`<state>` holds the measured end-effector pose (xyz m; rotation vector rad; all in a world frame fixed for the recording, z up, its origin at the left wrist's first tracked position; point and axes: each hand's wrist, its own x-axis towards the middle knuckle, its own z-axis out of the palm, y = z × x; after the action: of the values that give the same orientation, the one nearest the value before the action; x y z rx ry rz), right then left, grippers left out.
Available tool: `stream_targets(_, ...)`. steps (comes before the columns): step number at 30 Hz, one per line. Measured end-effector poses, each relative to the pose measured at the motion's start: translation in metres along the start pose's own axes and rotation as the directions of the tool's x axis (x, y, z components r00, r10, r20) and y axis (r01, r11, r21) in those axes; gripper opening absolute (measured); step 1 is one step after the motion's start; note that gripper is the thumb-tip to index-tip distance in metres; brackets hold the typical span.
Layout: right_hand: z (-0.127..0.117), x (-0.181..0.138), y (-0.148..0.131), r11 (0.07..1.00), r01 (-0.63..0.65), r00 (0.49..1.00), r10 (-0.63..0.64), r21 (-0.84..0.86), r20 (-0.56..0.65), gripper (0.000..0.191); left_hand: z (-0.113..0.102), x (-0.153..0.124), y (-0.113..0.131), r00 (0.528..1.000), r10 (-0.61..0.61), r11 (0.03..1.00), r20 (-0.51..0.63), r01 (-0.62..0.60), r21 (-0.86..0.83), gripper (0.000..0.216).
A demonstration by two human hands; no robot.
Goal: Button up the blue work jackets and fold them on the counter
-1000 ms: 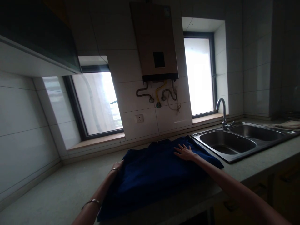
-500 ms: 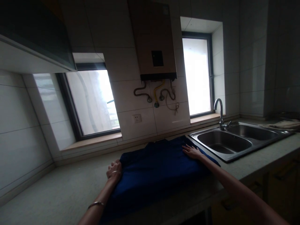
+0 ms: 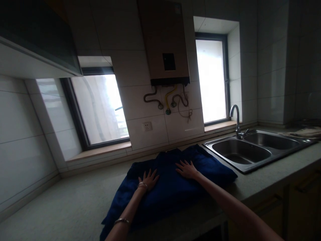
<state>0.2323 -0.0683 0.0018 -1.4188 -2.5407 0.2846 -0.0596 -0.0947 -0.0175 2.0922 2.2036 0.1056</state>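
A dark blue garment, which looks like a shirt or jacket with its collar toward the wall, lies spread on the pale countertop. My left hand rests flat on its left part, fingers spread; bracelets circle that wrist and forearm. On the upper middle of the cloth, my right hand lies palm down with its fingers apart. Neither hand grips the fabric. The near left edge of the garment is partly hidden by my left forearm.
To the right, a double steel sink with a curved faucet is set into the counter. A water heater with pipes hangs on the tiled wall above a socket. A cabinet juts out at upper left. A cloth lies beyond the sink.
My left hand has moved right from the garment's left edge onto the cloth and spread its fingers. My right hand has slid left toward the middle. The left side of the cloth now lies wider.
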Motion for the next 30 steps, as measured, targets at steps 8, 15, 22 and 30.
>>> stream_targets(8,-0.009,0.009,0.034,0.983,-0.183,0.938,0.178,0.013,-0.298,0.063,-0.009,-0.012,-0.012,0.923,-0.153,0.978,-0.353,0.193,0.081,0.059)
stream_targets(15,-0.026,-0.008,0.135,0.788,-0.609,0.753,0.611,0.092,-0.244,0.071,-0.012,-0.004,-0.056,0.707,-0.612,0.788,-0.354,0.582,-0.2,0.071)
stream_targets(22,-0.017,-0.005,0.147,0.777,-0.578,0.735,0.628,0.248,-0.255,0.072,-0.014,0.001,-0.064,0.722,-0.63,0.767,-0.287,0.52,-0.376,0.066)
stream_targets(30,-0.011,-0.005,0.151,0.868,-0.432,0.72,0.495,0.244,-0.486,0.058,-0.02,0.0,-0.073,0.667,-0.535,0.837,-0.518,0.336,-0.432,0.061)
